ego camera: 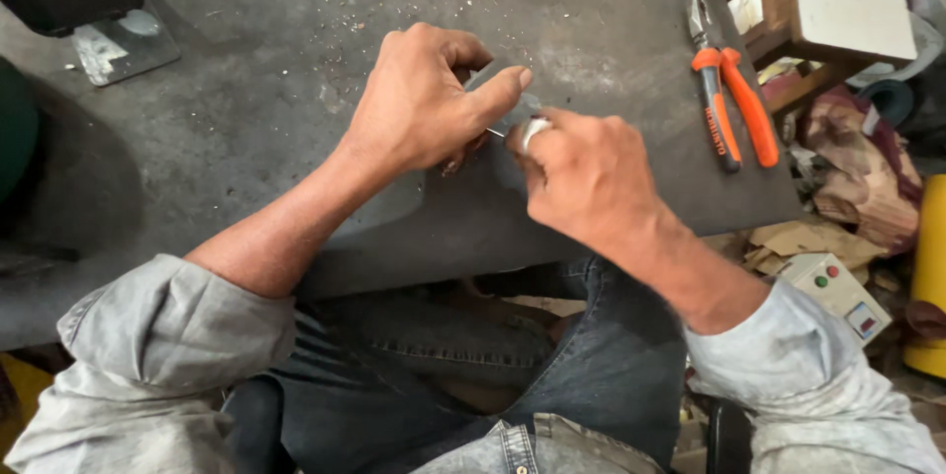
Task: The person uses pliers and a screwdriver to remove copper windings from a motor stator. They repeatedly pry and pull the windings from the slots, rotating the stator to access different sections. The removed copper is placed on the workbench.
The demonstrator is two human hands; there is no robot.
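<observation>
A small grey metal piece (505,111) sat near the middle of the dark workbench (296,31), pinched between both hands, which touched over it. The left hand (419,104) curled closed around it with the thumb pressed along its top, while the right hand (581,178), at about four o'clock from it, closed its fingers on the piece's near end. Orange-handled pliers (724,90) lay untouched at three o'clock, well apart, and a pale switch box (838,292) sat at five o'clock below the bench edge.
</observation>
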